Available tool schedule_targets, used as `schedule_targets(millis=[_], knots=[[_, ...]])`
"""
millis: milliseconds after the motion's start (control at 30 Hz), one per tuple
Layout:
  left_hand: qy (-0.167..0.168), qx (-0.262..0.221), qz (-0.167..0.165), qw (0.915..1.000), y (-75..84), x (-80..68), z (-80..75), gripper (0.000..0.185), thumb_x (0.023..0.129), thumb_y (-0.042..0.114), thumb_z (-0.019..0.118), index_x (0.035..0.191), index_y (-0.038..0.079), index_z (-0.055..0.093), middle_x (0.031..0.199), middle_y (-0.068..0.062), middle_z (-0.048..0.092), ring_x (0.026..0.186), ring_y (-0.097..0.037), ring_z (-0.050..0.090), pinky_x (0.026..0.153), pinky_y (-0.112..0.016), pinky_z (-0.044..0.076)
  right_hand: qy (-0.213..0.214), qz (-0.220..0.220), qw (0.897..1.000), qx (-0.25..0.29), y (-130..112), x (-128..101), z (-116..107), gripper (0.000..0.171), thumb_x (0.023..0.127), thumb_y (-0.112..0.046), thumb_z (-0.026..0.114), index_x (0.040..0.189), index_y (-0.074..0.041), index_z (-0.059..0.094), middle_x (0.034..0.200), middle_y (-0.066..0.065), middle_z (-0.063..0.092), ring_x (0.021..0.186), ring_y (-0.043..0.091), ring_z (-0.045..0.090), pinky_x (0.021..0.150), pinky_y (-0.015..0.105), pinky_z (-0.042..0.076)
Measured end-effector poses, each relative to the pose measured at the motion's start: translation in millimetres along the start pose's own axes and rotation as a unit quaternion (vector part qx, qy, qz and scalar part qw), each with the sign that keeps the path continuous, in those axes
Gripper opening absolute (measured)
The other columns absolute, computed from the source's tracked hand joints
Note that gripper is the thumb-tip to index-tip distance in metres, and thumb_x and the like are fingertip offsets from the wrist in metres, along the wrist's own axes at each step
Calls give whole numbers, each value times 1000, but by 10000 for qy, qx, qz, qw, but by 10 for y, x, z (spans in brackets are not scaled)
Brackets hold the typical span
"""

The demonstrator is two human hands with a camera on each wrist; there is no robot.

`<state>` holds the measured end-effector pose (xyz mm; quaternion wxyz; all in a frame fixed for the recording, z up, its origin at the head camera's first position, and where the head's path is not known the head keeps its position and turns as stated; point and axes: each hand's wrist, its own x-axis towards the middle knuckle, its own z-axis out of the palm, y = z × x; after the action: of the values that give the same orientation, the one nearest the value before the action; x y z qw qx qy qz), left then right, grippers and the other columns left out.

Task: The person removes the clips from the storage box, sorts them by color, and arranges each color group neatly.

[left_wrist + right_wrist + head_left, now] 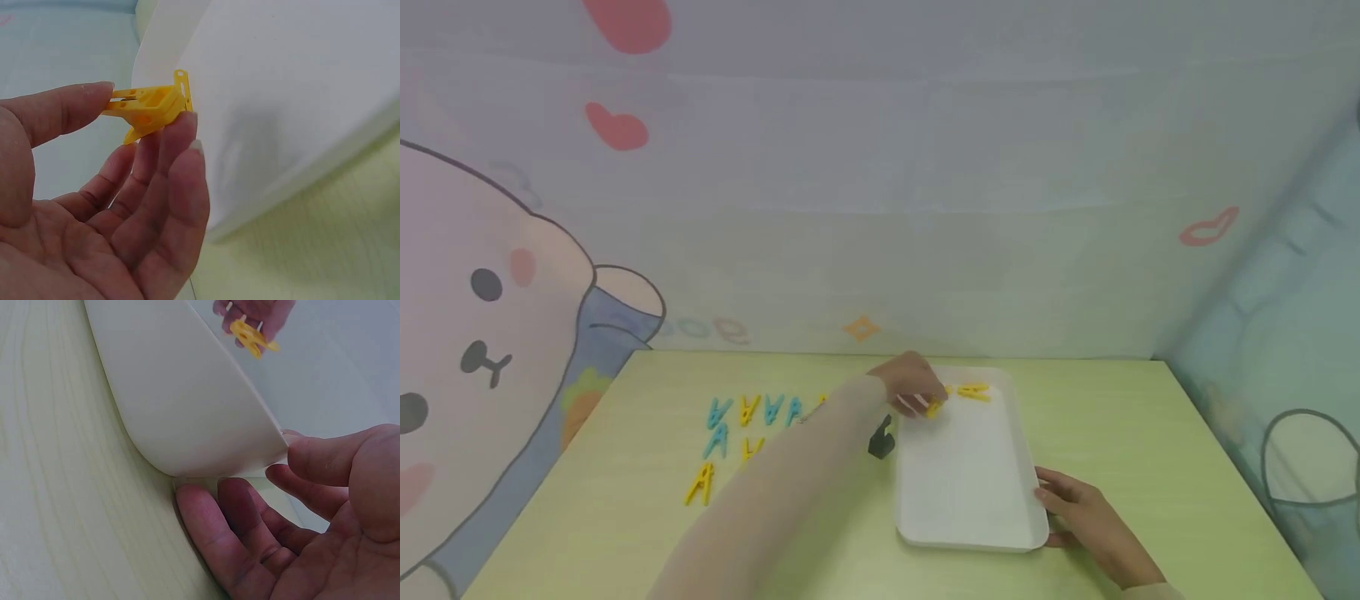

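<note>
A yellow clothespin is pinched between the thumb and fingers of my left hand, over the far left part of a white tray. More yellow shows just behind it in the left wrist view; whether it touches the held one I cannot tell. Another yellow clothespin lies inside the tray at its far end. My right hand grips the tray's near right side. Its thumb lies on the rim, and the other fingers are at the outer wall and lower edge.
Left of the tray, several blue clothespins and yellow clothespins lie spread on the light green table. The left sleeve covers part of that area. A small dark object shows beside the forearm. A printed cloth hangs behind.
</note>
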<state>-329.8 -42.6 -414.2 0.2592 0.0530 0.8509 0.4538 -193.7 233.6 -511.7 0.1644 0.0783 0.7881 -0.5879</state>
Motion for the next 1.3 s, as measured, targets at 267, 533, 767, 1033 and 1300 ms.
schedule_targets(millis=[267, 533, 767, 1033, 1300], knots=[[-228, -402, 115, 9989, -256, -160, -297, 21, 85, 15, 70, 102, 2, 70, 105, -11, 65, 92, -34, 69, 84, -48, 55, -142, -116, 9998, -10, -4, 24, -87, 57, 101, -22, 58, 148, 3, 39, 138, 25, 50, 101, 26, 61, 74, 42, 57], [-137, -226, 58, 9996, -530, -328, -542, 20, 86, 16, 69, 101, 3, 71, 103, -10, 66, 92, -36, 70, 80, -45, 57, -130, 12, 9999, -98, -7, 63, -132, 57, 101, -24, 58, 148, 3, 39, 139, 27, 49, 101, 26, 61, 75, 42, 57], [-87, 11, -88, 9999, -742, -503, -681, 21, 86, 17, 69, 103, 4, 71, 102, -9, 68, 88, -33, 71, 77, -45, 57, -104, 138, 9997, -179, 29, 80, -187, 62, 100, -29, 60, 149, 2, 38, 144, 26, 45, 100, 25, 62, 75, 41, 57], [9, -169, -359, 9992, -987, -733, -832, 18, 89, 17, 69, 103, 5, 70, 101, -10, 66, 86, -32, 70, 72, -42, 58, -163, 87, 9996, -213, 33, 78, -208, 63, 100, -29, 59, 149, 3, 37, 145, 27, 43, 102, 25, 61, 76, 41, 57], [209, -343, -611, 9973, -1270, -912, -891, 25, 88, 19, 73, 106, 4, 66, 110, -8, 65, 83, -27, 70, 73, -43, 57, -214, 122, 9996, -133, 51, 95, -199, 64, 101, -29, 59, 149, 4, 35, 144, 27, 44, 101, 25, 61, 76, 42, 57]])
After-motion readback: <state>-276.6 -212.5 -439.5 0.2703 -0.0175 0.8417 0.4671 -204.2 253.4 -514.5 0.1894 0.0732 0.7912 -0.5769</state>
